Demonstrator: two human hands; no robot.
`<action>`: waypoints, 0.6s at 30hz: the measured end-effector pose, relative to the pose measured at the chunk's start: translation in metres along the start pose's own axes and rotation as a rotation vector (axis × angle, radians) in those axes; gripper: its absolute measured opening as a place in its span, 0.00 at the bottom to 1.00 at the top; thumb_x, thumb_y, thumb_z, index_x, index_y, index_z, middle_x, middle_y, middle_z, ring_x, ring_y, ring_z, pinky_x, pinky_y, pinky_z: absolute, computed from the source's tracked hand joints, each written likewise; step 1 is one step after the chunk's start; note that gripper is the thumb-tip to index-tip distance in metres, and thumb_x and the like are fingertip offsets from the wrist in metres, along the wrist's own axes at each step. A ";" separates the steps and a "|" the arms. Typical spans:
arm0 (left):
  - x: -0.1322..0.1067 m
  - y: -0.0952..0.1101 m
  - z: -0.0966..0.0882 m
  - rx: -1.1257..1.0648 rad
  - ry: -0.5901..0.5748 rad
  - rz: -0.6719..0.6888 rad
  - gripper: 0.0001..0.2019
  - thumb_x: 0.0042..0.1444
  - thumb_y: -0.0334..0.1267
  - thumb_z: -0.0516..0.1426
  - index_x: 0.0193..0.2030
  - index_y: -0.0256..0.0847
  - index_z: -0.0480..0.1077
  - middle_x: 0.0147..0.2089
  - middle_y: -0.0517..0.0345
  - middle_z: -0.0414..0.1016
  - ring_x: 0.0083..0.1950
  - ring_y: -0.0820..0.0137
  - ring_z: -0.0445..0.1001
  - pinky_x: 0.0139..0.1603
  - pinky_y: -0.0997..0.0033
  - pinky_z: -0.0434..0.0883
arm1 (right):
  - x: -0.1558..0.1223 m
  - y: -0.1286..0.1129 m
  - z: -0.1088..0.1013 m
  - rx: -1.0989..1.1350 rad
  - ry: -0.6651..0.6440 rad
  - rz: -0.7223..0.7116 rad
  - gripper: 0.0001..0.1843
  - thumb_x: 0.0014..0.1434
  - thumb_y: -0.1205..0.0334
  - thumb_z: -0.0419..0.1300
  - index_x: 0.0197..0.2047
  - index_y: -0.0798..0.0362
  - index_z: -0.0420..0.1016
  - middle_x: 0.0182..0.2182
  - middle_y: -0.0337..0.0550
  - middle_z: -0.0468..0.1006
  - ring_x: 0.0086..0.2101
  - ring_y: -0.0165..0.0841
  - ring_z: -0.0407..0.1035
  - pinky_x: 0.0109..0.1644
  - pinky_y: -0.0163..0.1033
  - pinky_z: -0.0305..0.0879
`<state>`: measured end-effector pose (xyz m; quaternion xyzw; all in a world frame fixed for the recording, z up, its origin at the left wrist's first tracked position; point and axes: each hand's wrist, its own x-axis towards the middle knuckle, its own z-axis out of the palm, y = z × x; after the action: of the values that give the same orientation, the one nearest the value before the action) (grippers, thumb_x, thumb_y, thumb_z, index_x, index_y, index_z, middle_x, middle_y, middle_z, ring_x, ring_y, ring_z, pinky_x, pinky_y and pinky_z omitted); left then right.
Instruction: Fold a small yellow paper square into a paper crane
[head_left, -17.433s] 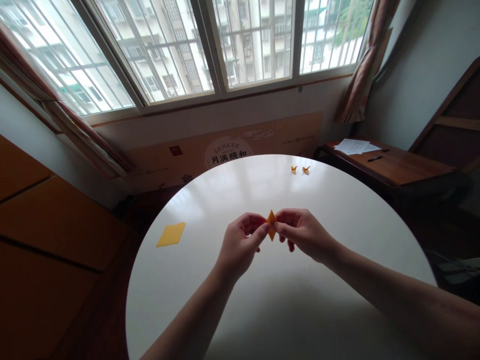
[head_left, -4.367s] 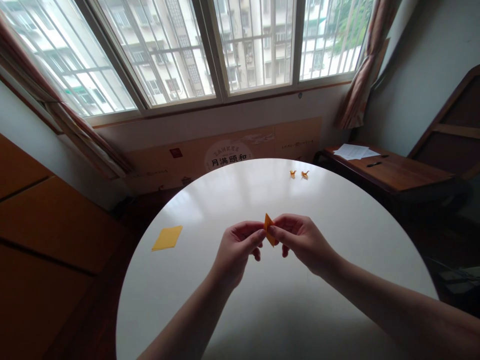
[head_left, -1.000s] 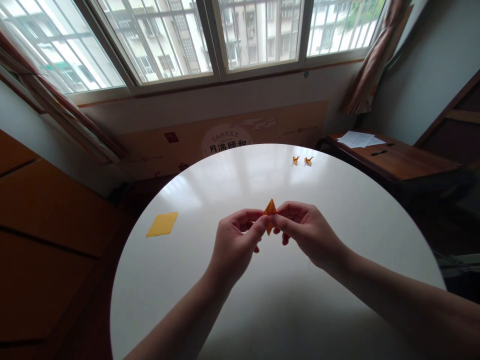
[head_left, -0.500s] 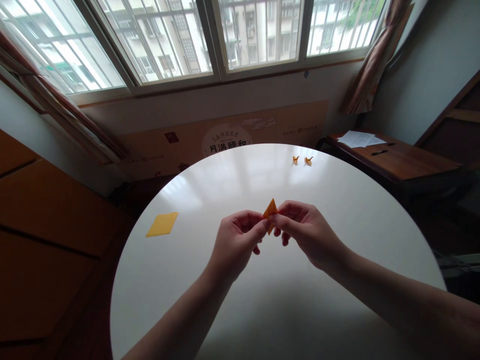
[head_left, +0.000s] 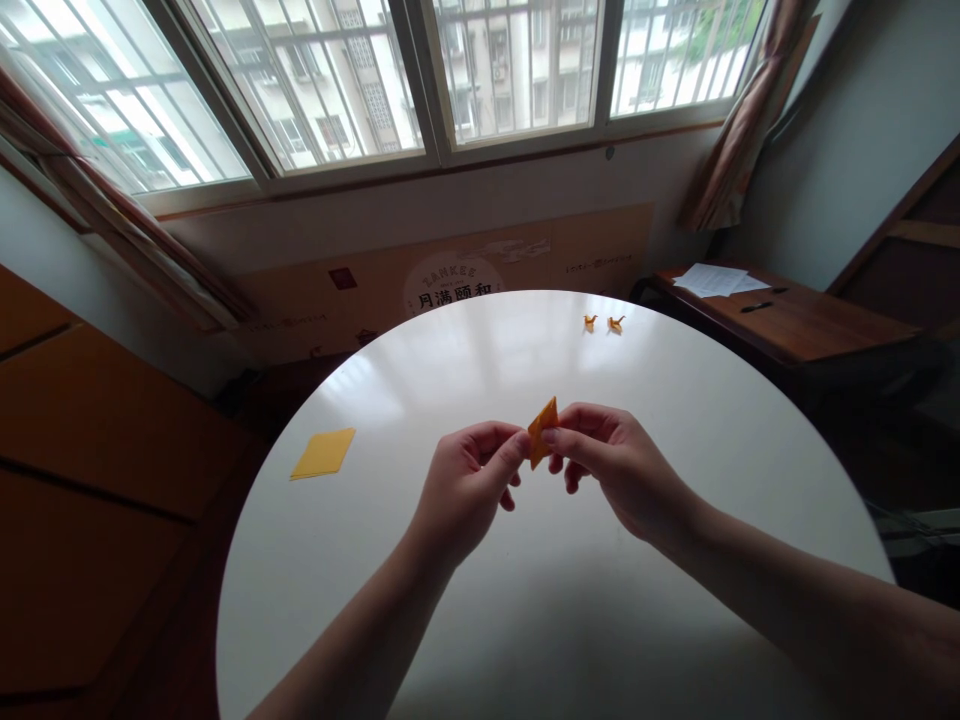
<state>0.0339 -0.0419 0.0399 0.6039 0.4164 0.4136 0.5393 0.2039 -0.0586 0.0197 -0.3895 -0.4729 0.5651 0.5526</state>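
A small folded piece of orange paper point(head_left: 541, 432), roughly diamond-shaped, is held up over the white round table point(head_left: 480, 620). My right hand point(head_left: 611, 455) pinches it between thumb and fingers on its right side. At its left edge, the thumb and forefinger of my left hand point(head_left: 476, 480) are pinched together on the paper. The fingertips behind the paper are partly hidden. On the left of the table lies a stack of square yellow paper sheets point(head_left: 324, 454).
Two small folded paper birds, one point(head_left: 589, 323) left of the other point(head_left: 615, 324), stand near the table's far edge. Beyond it at the right, a brown wooden table point(head_left: 832, 325) carries white papers point(head_left: 712, 280) and a dark pen-like object. Windows and curtains line the far wall.
The folded paper has turned slightly, its top point tilting to the right. My left thumb has drawn back a little to the left, off the paper's middle.
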 end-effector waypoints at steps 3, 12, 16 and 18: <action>0.002 -0.001 -0.002 -0.035 0.049 0.017 0.12 0.54 0.45 0.64 0.34 0.36 0.78 0.24 0.59 0.72 0.23 0.75 0.67 0.18 0.80 0.68 | 0.000 -0.001 -0.001 -0.022 -0.001 0.013 0.08 0.55 0.58 0.69 0.33 0.53 0.81 0.26 0.41 0.79 0.26 0.30 0.69 0.24 0.32 0.64; -0.001 0.002 -0.004 0.102 0.030 0.088 0.10 0.56 0.42 0.63 0.32 0.35 0.77 0.25 0.57 0.75 0.22 0.75 0.68 0.19 0.79 0.68 | -0.001 0.002 0.000 -0.141 -0.123 0.003 0.11 0.58 0.55 0.67 0.38 0.53 0.83 0.28 0.42 0.81 0.26 0.30 0.70 0.25 0.33 0.66; 0.000 0.000 -0.003 0.101 0.025 0.085 0.08 0.55 0.39 0.62 0.30 0.36 0.75 0.25 0.59 0.75 0.22 0.75 0.68 0.20 0.79 0.68 | -0.001 0.002 0.000 -0.191 -0.141 -0.012 0.13 0.58 0.53 0.67 0.40 0.53 0.84 0.30 0.43 0.81 0.27 0.31 0.71 0.26 0.33 0.67; 0.001 -0.002 -0.002 0.063 0.033 0.087 0.07 0.54 0.38 0.62 0.29 0.36 0.74 0.24 0.59 0.74 0.23 0.75 0.69 0.21 0.79 0.68 | -0.001 0.003 0.000 -0.205 -0.152 -0.014 0.13 0.58 0.52 0.67 0.41 0.53 0.85 0.30 0.44 0.82 0.27 0.32 0.71 0.26 0.33 0.67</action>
<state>0.0318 -0.0401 0.0383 0.6313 0.4114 0.4332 0.4945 0.2030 -0.0592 0.0167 -0.3965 -0.5714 0.5379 0.4764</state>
